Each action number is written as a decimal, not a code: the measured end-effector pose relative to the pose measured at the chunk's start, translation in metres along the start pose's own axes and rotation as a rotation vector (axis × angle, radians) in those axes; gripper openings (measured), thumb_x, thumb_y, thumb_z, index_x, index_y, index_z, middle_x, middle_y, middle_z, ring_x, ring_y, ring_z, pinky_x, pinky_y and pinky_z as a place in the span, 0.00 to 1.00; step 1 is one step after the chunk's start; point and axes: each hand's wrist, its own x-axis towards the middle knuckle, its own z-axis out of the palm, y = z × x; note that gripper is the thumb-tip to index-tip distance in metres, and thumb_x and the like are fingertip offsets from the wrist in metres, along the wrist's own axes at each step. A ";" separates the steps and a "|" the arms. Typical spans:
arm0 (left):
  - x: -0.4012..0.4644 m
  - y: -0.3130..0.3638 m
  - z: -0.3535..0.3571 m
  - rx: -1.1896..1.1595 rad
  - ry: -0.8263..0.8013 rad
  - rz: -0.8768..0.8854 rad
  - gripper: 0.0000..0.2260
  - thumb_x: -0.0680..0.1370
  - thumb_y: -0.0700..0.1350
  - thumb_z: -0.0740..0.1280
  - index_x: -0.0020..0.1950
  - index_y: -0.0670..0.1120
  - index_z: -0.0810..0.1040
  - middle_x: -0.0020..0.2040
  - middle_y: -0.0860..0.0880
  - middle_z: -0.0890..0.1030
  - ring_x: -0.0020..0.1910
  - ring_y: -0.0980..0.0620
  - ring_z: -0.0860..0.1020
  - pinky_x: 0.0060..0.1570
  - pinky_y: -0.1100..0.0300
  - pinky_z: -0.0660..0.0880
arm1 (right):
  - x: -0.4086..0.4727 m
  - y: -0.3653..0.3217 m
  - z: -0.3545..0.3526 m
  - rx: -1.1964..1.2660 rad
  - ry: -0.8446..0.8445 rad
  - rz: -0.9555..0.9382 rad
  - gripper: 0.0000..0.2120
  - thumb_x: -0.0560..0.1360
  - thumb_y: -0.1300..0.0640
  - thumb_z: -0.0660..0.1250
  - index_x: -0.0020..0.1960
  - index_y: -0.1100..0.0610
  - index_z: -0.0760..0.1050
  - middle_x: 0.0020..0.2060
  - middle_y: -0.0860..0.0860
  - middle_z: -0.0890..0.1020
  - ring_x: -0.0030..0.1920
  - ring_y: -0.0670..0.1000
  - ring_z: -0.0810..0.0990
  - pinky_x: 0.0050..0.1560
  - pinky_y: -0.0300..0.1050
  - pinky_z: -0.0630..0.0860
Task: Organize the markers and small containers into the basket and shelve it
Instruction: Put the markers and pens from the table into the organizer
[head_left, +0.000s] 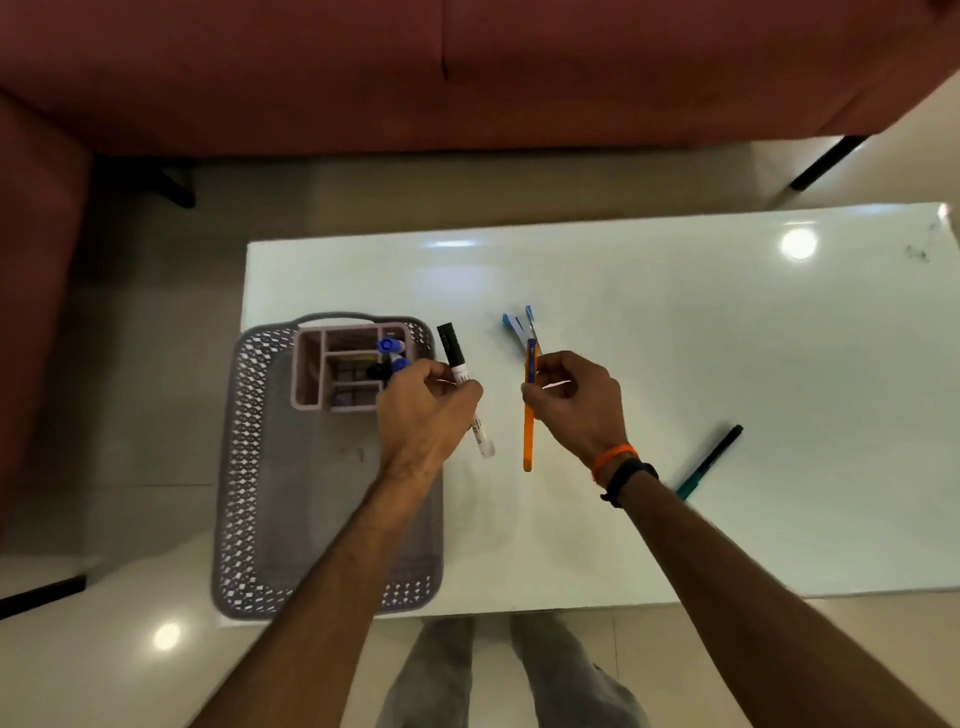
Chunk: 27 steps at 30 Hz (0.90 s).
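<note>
A grey perforated basket (244, 467) lies at the left end of the white table (727, 338). Inside its far end stands a pink divided organiser (311, 374) with blue-capped markers (390, 347) in it. My left hand (423, 410) is above the basket's right rim, closed on a white marker with a black cap (453, 349). My right hand (576, 402) is over the table's middle, gripping a bundle of pens: an orange pen (528, 431) and blue-ended ones (519, 325) sticking out beyond the fingers. A teal pen with a black cap (711, 460) lies on the table to the right.
A red sofa (467, 73) runs along the far side and wraps round at the left, with black legs on the shiny tiled floor. My legs show below the table's near edge. Black smudges mark the table's far right corner (919, 252).
</note>
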 end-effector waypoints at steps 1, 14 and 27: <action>0.000 0.003 -0.009 -0.010 0.008 0.022 0.05 0.63 0.47 0.70 0.38 0.51 0.78 0.36 0.53 0.83 0.38 0.50 0.84 0.44 0.48 0.82 | -0.001 -0.010 0.002 0.010 0.004 -0.029 0.10 0.68 0.60 0.72 0.50 0.56 0.80 0.38 0.46 0.82 0.34 0.43 0.82 0.44 0.38 0.80; 0.036 0.010 -0.128 -0.049 0.208 0.130 0.05 0.70 0.46 0.74 0.42 0.52 0.78 0.40 0.53 0.84 0.43 0.50 0.84 0.45 0.48 0.82 | 0.001 -0.106 0.078 0.115 0.032 -0.353 0.08 0.71 0.62 0.72 0.49 0.59 0.79 0.41 0.48 0.83 0.40 0.44 0.82 0.39 0.28 0.78; 0.080 0.003 -0.129 0.016 0.281 0.180 0.08 0.72 0.46 0.74 0.48 0.44 0.81 0.39 0.55 0.81 0.34 0.67 0.76 0.31 0.78 0.70 | 0.019 -0.125 0.118 0.170 0.079 -0.398 0.08 0.71 0.62 0.72 0.50 0.60 0.78 0.41 0.48 0.83 0.41 0.45 0.83 0.42 0.30 0.79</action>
